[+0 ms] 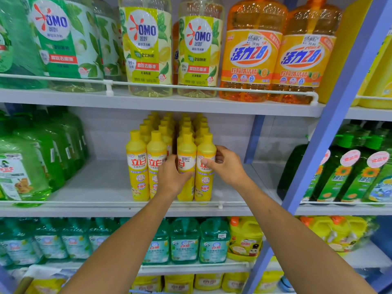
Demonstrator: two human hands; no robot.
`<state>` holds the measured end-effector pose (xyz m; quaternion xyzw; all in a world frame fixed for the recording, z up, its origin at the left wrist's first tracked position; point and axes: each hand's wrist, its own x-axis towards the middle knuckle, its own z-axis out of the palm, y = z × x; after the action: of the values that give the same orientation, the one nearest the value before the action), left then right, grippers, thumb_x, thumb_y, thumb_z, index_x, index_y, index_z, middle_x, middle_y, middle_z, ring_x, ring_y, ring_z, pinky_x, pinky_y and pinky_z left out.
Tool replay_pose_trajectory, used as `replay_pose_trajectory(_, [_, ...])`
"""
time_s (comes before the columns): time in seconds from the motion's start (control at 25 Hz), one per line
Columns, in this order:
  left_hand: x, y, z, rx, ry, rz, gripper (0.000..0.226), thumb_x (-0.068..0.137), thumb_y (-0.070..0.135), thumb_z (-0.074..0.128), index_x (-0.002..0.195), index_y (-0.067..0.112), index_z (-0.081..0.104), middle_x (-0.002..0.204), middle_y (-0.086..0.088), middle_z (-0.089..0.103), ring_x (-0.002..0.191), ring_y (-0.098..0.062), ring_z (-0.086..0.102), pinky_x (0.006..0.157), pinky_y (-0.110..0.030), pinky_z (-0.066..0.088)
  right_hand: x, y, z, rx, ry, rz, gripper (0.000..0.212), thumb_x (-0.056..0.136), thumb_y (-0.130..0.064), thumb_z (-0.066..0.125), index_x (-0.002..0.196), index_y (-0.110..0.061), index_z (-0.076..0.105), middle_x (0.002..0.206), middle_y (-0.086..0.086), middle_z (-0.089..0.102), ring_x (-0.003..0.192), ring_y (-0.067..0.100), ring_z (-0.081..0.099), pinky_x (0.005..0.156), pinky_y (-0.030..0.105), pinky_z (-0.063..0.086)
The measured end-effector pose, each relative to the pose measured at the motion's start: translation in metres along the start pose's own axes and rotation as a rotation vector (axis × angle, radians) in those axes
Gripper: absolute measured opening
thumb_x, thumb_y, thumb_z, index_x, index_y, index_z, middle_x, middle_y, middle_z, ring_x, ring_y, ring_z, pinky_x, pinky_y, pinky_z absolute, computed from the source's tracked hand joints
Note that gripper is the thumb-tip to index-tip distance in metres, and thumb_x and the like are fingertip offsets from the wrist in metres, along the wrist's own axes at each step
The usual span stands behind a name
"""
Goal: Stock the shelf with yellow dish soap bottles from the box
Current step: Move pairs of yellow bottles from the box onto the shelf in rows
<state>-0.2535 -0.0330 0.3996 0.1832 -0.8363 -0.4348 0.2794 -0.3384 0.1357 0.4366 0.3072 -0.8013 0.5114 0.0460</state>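
Several yellow dish soap bottles stand in rows on the middle shelf [101,187], behind its white front rail. My left hand [170,177] grips the third front bottle [186,153] from its left side. My right hand [223,163] holds the rightmost front bottle [206,149], thumb across its label and fingers round its right side. Two more front bottles [136,166] stand to the left, untouched. The box is not in view.
Big green jugs [23,166] fill the shelf's left end. A blue upright post [331,115] bounds the right side. Large OMO and orange bottles [252,52] stand on the shelf above; teal bottles [184,240] stand below.
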Motion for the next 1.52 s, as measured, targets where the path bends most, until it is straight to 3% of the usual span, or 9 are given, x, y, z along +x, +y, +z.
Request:
replay_pose_trajectory(0.16, [-0.009, 0.004, 0.008, 0.018, 0.111, -0.021, 0.057, 0.068, 0.034, 0.090, 0.113, 0.015, 0.061, 0.110, -0.004, 0.072, 0.099, -0.024, 0.068, 0.083, -0.046, 0.058, -0.011, 0.016, 0.014, 0.055, 0.052, 0.016, 0.055, 0.077, -0.036, 0.086, 0.125, -0.018, 0.066, 0.115, -0.003, 0.075, 0.102, 0.007, 0.072, 0.094, 0.034, 0.059])
replay_pose_trajectory(0.32, [-0.025, -0.022, 0.017, -0.011, -0.050, -0.093, 0.050, 0.072, 0.029, 0.089, 0.113, 0.015, 0.063, 0.108, -0.001, 0.072, 0.100, -0.022, 0.069, 0.085, -0.044, 0.058, -0.031, 0.038, 0.041, 0.054, 0.154, 0.040, 0.064, 0.075, -0.032, 0.089, 0.130, -0.014, 0.062, 0.119, 0.000, 0.073, 0.106, 0.010, 0.070, 0.096, 0.035, 0.058])
replay_pose_trajectory(0.44, [-0.030, -0.033, 0.023, 0.023, -0.001, -0.104, 0.046, 0.073, 0.027, 0.089, 0.107, 0.015, 0.060, 0.105, -0.003, 0.071, 0.096, -0.023, 0.068, 0.083, -0.044, 0.058, -0.028, 0.044, 0.042, 0.110, 0.120, 0.071, 0.061, 0.080, -0.026, 0.086, 0.134, -0.012, 0.061, 0.123, 0.001, 0.072, 0.110, 0.011, 0.070, 0.098, 0.040, 0.057])
replay_pose_trajectory(0.6, [-0.037, -0.025, 0.029, 0.055, 0.129, -0.112, 0.047, 0.071, 0.032, 0.089, 0.100, 0.017, 0.057, 0.099, -0.002, 0.069, 0.090, -0.022, 0.065, 0.074, -0.038, 0.055, -0.036, 0.046, 0.048, 0.074, 0.118, 0.056, 0.065, 0.081, -0.035, 0.084, 0.138, -0.021, 0.057, 0.127, -0.003, 0.067, 0.115, 0.006, 0.065, 0.101, 0.030, 0.054])
replay_pose_trajectory(0.72, [-0.042, -0.031, 0.033, 0.017, 0.084, -0.083, 0.049, 0.074, 0.032, 0.087, 0.110, 0.016, 0.058, 0.106, -0.001, 0.067, 0.098, -0.020, 0.064, 0.080, -0.039, 0.057, -0.052, 0.056, 0.065, -0.046, 0.221, 0.108, 0.068, 0.075, -0.048, 0.085, 0.132, -0.023, 0.059, 0.121, -0.003, 0.067, 0.109, 0.009, 0.065, 0.095, 0.030, 0.056])
replay_pose_trajectory(0.84, [-0.041, -0.035, 0.033, 0.023, 0.050, -0.075, 0.046, 0.079, 0.026, 0.084, 0.116, 0.014, 0.059, 0.114, -0.005, 0.068, 0.106, -0.023, 0.064, 0.087, -0.039, 0.056, -0.053, 0.063, 0.071, -0.062, 0.209, 0.147, 0.058, 0.077, -0.040, 0.086, 0.126, -0.020, 0.062, 0.116, -0.002, 0.069, 0.103, 0.010, 0.067, 0.093, 0.036, 0.059])
replay_pose_trajectory(1.0, [-0.038, -0.037, 0.035, 0.087, 0.114, -0.119, 0.048, 0.076, 0.030, 0.086, 0.108, 0.012, 0.055, 0.109, -0.007, 0.068, 0.102, -0.027, 0.064, 0.079, -0.039, 0.053, -0.049, 0.066, 0.069, -0.072, 0.127, 0.144, 0.054, 0.080, -0.045, 0.082, 0.125, -0.023, 0.063, 0.116, -0.002, 0.069, 0.105, 0.010, 0.067, 0.094, 0.039, 0.059])
replay_pose_trajectory(1.12, [-0.038, -0.037, 0.037, 0.109, 0.134, -0.128, 0.049, 0.075, 0.037, 0.087, 0.103, 0.012, 0.056, 0.103, -0.008, 0.068, 0.097, -0.029, 0.065, 0.076, -0.041, 0.055, -0.053, 0.065, 0.076, -0.123, 0.158, 0.142, 0.057, 0.077, -0.056, 0.078, 0.122, -0.025, 0.063, 0.113, -0.003, 0.069, 0.102, 0.011, 0.066, 0.090, 0.037, 0.059])
replay_pose_trajectory(1.52, [-0.038, -0.037, 0.037, 0.158, 0.145, -0.129, 0.045, 0.076, 0.040, 0.085, 0.100, 0.011, 0.059, 0.101, -0.009, 0.070, 0.096, -0.029, 0.066, 0.072, -0.031, 0.042, -0.053, 0.057, 0.082, -0.272, 0.255, 0.253, 0.061, 0.074, -0.055, 0.082, 0.119, -0.019, 0.062, 0.109, -0.001, 0.068, 0.096, 0.014, 0.066, 0.084, 0.034, 0.059])
